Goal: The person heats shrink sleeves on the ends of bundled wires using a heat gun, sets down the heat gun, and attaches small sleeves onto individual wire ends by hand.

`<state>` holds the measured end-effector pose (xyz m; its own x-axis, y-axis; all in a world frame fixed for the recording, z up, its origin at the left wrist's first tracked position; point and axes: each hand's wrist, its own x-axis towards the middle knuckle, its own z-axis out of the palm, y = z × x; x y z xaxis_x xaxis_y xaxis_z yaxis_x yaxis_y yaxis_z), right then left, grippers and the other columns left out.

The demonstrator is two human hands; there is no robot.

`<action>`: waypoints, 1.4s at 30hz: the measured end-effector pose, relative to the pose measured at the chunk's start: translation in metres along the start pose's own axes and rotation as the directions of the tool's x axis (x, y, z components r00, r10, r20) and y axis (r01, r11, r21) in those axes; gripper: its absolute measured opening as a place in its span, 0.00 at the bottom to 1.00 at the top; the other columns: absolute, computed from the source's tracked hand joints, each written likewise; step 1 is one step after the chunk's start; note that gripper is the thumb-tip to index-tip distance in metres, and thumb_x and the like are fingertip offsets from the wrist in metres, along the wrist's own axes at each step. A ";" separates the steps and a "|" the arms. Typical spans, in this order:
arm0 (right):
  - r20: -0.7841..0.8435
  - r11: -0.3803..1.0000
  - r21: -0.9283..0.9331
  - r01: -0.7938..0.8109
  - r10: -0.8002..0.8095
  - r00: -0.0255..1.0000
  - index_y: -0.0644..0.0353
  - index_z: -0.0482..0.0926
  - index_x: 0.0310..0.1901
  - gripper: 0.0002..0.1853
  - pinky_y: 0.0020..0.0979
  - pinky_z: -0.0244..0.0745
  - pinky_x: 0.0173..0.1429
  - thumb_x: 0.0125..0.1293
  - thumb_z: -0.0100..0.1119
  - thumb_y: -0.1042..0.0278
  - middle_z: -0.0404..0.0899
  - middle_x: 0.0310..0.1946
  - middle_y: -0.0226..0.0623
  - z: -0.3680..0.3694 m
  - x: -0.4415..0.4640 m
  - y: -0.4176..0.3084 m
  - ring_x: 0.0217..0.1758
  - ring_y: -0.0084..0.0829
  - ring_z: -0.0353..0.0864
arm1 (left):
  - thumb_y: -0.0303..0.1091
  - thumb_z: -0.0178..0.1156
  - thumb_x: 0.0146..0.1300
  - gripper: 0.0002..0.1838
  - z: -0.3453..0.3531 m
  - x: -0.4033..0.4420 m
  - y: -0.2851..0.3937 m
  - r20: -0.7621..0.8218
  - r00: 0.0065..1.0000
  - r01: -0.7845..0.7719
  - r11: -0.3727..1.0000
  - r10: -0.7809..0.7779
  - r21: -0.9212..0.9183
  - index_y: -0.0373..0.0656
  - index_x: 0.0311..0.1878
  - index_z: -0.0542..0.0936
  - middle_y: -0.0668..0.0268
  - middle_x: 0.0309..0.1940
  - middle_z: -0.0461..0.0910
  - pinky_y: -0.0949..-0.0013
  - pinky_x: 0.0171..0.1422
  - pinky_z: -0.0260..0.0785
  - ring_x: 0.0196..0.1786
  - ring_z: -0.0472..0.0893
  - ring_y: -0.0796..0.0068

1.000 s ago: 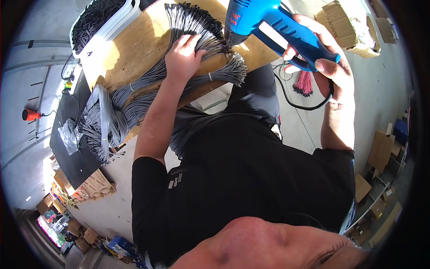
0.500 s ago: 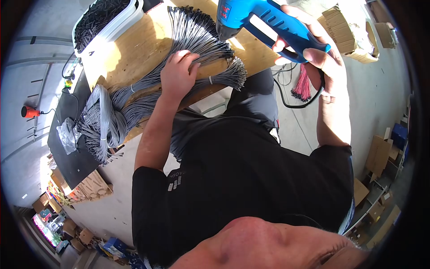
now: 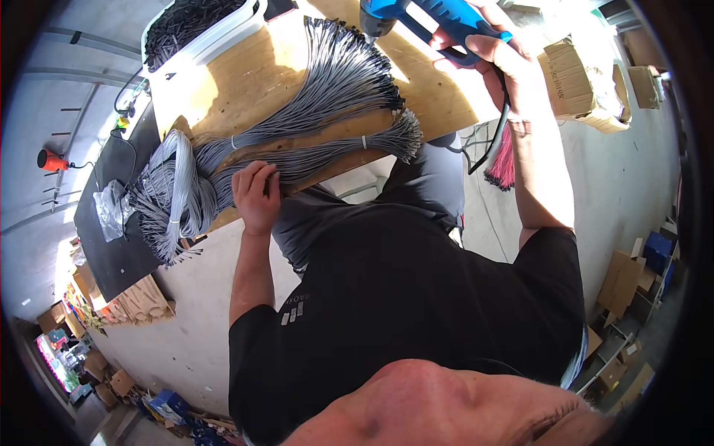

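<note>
- A wooden table [image 3: 256, 93] is partly sunlit, with a tub [image 3: 230, 33] at its far side.
- The upper bundle [image 3: 342, 78] is fanned on it; the lower bundle [image 3: 312, 156] is laid along the near edge.
- The heat gun [image 3: 455, 22] is gripped by the right hand [image 3: 506, 59], its nozzle near the fanned ends.
- The left hand [image 3: 257, 197] is loosely curled at the lower bundle; whether wire is pinched cannot be told.
- Wires could be scorched by a hot nozzle tipped close, or disordered by a snagged cord [image 3: 503, 119].
</note>
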<state>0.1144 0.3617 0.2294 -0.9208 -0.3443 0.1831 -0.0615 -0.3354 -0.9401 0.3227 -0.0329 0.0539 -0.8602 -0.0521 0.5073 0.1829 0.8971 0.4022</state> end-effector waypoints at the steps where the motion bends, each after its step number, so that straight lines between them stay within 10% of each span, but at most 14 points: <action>1: 0.029 1.000 -0.021 0.010 -0.009 1.000 0.67 0.69 0.79 0.33 0.39 0.89 0.64 0.73 0.59 0.76 0.85 0.57 0.54 0.002 0.009 0.003 0.56 0.43 0.91 | 0.25 0.75 0.60 0.11 0.002 -0.003 -0.003 -0.009 1.000 0.004 1.000 -0.004 0.001 0.45 0.46 0.89 0.66 0.50 0.86 0.57 0.61 0.75 0.52 0.83 0.58; 9: 0.160 0.998 0.055 -0.026 0.017 0.987 0.69 0.67 0.78 0.36 0.39 0.92 0.58 0.68 0.64 0.77 0.82 0.52 0.46 0.064 0.062 -0.001 0.55 0.39 0.88 | 0.30 0.76 0.61 0.14 0.008 -0.010 -0.011 -0.116 0.993 -0.016 0.995 0.028 0.100 0.47 0.50 0.88 0.66 0.56 0.84 0.53 0.68 0.71 0.63 0.79 0.55; 11: 0.570 0.850 0.527 0.018 -0.369 0.734 0.68 0.69 0.77 0.33 0.39 0.92 0.57 0.70 0.62 0.78 0.81 0.52 0.47 0.031 0.119 0.071 0.54 0.39 0.87 | 0.30 0.76 0.60 0.14 0.009 -0.011 -0.012 -0.118 0.993 -0.011 0.994 0.023 0.106 0.47 0.50 0.88 0.66 0.56 0.84 0.53 0.68 0.71 0.63 0.79 0.55; 13: 0.528 0.887 0.446 0.117 -0.366 0.766 0.68 0.69 0.76 0.32 0.38 0.91 0.56 0.71 0.60 0.78 0.81 0.52 0.47 0.070 0.100 0.032 0.53 0.39 0.86 | 0.31 0.76 0.60 0.14 0.008 -0.011 -0.012 -0.118 0.993 -0.007 0.994 0.020 0.109 0.47 0.50 0.88 0.66 0.56 0.84 0.53 0.68 0.71 0.63 0.79 0.55; 15: 0.084 0.995 -0.002 -0.097 0.097 0.992 0.68 0.69 0.77 0.32 0.37 0.91 0.55 0.71 0.59 0.79 0.81 0.53 0.48 0.082 0.090 0.017 0.51 0.38 0.86 | 0.31 0.76 0.61 0.14 0.008 -0.010 -0.011 -0.117 0.993 -0.010 0.994 0.022 0.107 0.48 0.50 0.88 0.66 0.56 0.84 0.53 0.69 0.71 0.63 0.79 0.55; 30: 0.114 0.991 -0.061 -0.122 0.128 0.985 0.64 0.74 0.76 0.31 0.43 0.92 0.58 0.75 0.64 0.64 0.82 0.65 0.49 0.005 -0.033 -0.041 0.52 0.38 0.92 | 0.30 0.76 0.61 0.13 0.008 -0.012 -0.012 -0.121 0.992 -0.008 0.997 0.018 0.082 0.47 0.49 0.88 0.65 0.56 0.84 0.52 0.70 0.71 0.63 0.79 0.53; 36: -0.047 0.976 -0.205 -0.073 0.065 0.997 0.62 0.76 0.74 0.36 0.29 0.88 0.46 0.82 0.49 0.37 0.87 0.43 0.43 0.000 -0.079 -0.073 0.44 0.31 0.90 | 0.29 0.76 0.62 0.12 0.007 -0.011 -0.011 -0.130 0.991 0.002 0.998 0.006 0.061 0.46 0.48 0.88 0.64 0.56 0.83 0.51 0.71 0.70 0.63 0.79 0.52; 37: 0.047 0.960 -0.276 -0.036 0.050 0.998 0.68 0.70 0.77 0.46 0.46 0.91 0.57 0.77 0.51 0.29 0.86 0.49 0.53 -0.013 -0.085 -0.087 0.50 0.41 0.90 | 0.29 0.76 0.62 0.12 0.007 -0.012 -0.012 -0.141 0.990 -0.007 0.998 0.016 0.059 0.46 0.48 0.88 0.64 0.56 0.83 0.51 0.71 0.70 0.63 0.79 0.52; 42: -0.080 0.885 -0.366 0.286 -0.336 0.938 0.63 0.59 0.84 0.59 0.51 0.69 0.82 0.57 0.77 0.41 0.84 0.59 0.55 -0.021 -0.125 -0.090 0.71 0.49 0.82 | 0.29 0.75 0.62 0.12 0.008 -0.012 -0.013 -0.140 0.990 -0.015 0.998 0.023 0.055 0.45 0.48 0.87 0.62 0.55 0.83 0.50 0.71 0.70 0.63 0.79 0.51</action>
<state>0.2269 0.4532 0.2849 -0.8741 -0.1404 0.4649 -0.4590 -0.0742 -0.8853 0.3272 -0.0402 0.0363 -0.7808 -0.0926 0.6179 0.1694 0.9205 0.3520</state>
